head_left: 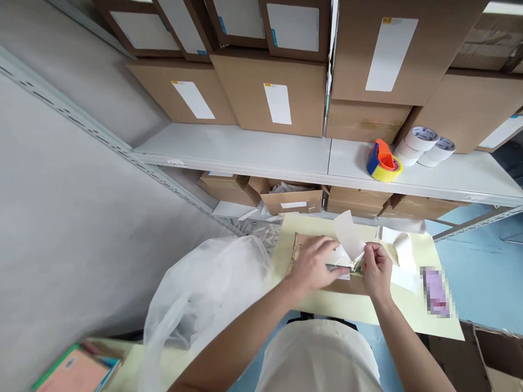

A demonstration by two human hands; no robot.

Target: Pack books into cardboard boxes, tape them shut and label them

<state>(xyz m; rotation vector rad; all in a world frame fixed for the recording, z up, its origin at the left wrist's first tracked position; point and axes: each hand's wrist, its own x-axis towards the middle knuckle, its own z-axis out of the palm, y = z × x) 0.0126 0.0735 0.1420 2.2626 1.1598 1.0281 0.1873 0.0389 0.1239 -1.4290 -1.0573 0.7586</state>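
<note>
My left hand point(313, 264) rests on a brown cardboard piece point(333, 285) lying on a pale yellow table point(360, 310); its fingers are closed on the white sheet. My right hand point(376, 264) pinches the same thin white paper point(349, 238), whose upper part curls upward between the two hands. Something small and shiny sits between the fingertips; I cannot make out what it is. More white paper point(399, 254) lies just to the right of my right hand.
A crumpled clear plastic bag point(205, 301) lies left of the table. A shelf point(286, 152) holds a coloured tape dispenser point(384, 161), white tape rolls point(425, 145) and stacked labelled cardboard boxes point(270, 90). Open boxes point(287, 199) sit beneath it. Colourful books point(73, 377) lie bottom left.
</note>
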